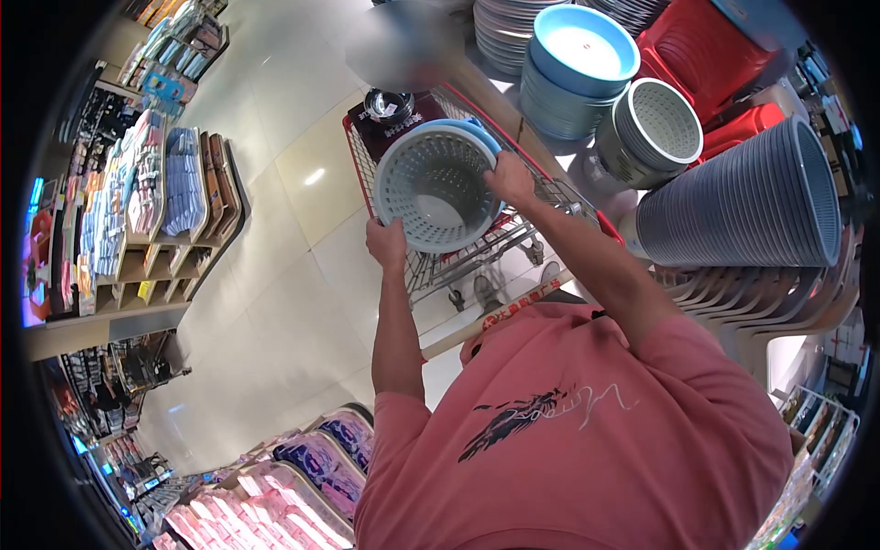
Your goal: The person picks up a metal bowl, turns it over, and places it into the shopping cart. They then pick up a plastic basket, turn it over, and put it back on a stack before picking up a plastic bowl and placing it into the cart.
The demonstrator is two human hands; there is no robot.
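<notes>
A grey perforated basket (435, 190) is held between my two hands, its round opening facing up, above a shopping cart with red edges (440, 275). My left hand (386, 243) grips its lower left rim. On the upper right rim, the fingers of my right hand (510, 179) are closed. Part of a blue basin (483, 136) shows behind the basket. Farther up in the cart are a dark red item with white lettering (367, 139) and a shiny round metal item (388, 105).
To the right stand stacked blue basins (584, 46), grey baskets (660, 124), a long sideways stack of bins (742, 206) and red plastic stools (701, 50). Shelves of packaged goods (165, 197) line the left. More packages (302, 467) are at the bottom. A blurred patch covers the top centre.
</notes>
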